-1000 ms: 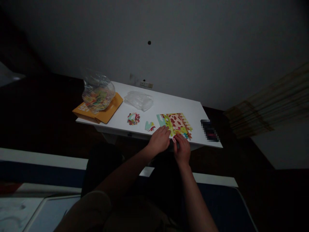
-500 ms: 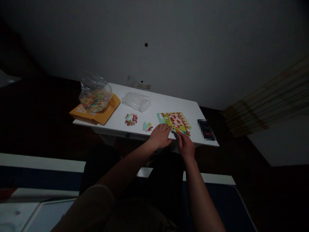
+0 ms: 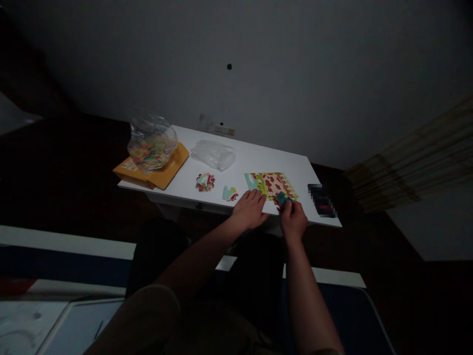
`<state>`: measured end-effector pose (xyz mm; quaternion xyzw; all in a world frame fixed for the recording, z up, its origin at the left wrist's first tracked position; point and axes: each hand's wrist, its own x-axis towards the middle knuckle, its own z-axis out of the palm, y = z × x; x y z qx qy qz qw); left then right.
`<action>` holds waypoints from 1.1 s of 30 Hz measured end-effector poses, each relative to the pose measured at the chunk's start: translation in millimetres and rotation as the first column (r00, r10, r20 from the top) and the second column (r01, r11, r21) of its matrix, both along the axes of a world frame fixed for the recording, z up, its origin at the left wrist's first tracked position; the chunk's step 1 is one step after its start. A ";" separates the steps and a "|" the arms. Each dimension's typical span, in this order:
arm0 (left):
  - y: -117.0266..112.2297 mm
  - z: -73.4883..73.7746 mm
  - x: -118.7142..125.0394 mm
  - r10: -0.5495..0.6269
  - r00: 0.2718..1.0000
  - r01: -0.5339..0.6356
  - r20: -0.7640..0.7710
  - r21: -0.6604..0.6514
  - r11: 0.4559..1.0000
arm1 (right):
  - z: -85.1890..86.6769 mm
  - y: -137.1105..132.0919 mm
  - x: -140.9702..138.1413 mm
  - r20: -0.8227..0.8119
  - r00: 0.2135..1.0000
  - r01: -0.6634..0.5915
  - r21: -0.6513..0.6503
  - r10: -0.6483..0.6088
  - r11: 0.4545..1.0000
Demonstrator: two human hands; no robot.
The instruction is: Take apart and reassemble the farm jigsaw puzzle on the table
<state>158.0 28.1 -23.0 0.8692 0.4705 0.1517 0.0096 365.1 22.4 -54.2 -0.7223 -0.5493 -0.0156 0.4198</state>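
A: Standing by the wall here, what are the hands doing?

B: They're working apart; left hand [image 3: 250, 209] is lying palm down with fingers extended, tips resting at the near-left edge of the cow-patterned puzzle [image 3: 274, 183]

A: And the right?

B: Right hand [image 3: 294, 220] is pinching a teal piece [image 3: 284, 198] between thumb and fingers, holding it at the puzzle's near-right corner; can't tell if it's touching

A: Where's the puzzle sitting?

B: It's lying flat on the white worktop [image 3: 258, 154], near the front edge, right of centre

A: Loose stuff?

B: A small pale-green section [image 3: 229, 193] is lying just left of the left hand, and a pile of pieces [image 3: 205, 182] is sitting left of that

A: Behind those?

B: A crumpled clear bag [image 3: 213, 155] is lying flat-ish; further left a clear bag of pieces [image 3: 152, 150] is standing on an orange-yellow packet [image 3: 173, 169]

A: Far right?

B: A dark blurred object [image 3: 322, 201] is resting near the end, too pixelated to identify
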 end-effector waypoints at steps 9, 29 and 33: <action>-3.4 -4.1 -1.3 0.004 1.000 -0.004 0.018 -0.031 1.000 | -11.1 -2.9 14.4 0.014 0.992 -0.123 0.310 0.125 0.943; 50.5 1.9 27.3 0.024 0.996 -0.008 0.086 -0.182 0.983 | -21.8 -25.0 41.9 0.312 0.834 -0.502 0.085 0.455 0.861; 51.3 -3.6 25.7 0.000 0.993 0.022 0.117 -0.188 0.982 | -28.0 -26.2 44.6 0.319 0.844 -0.486 0.114 0.431 0.867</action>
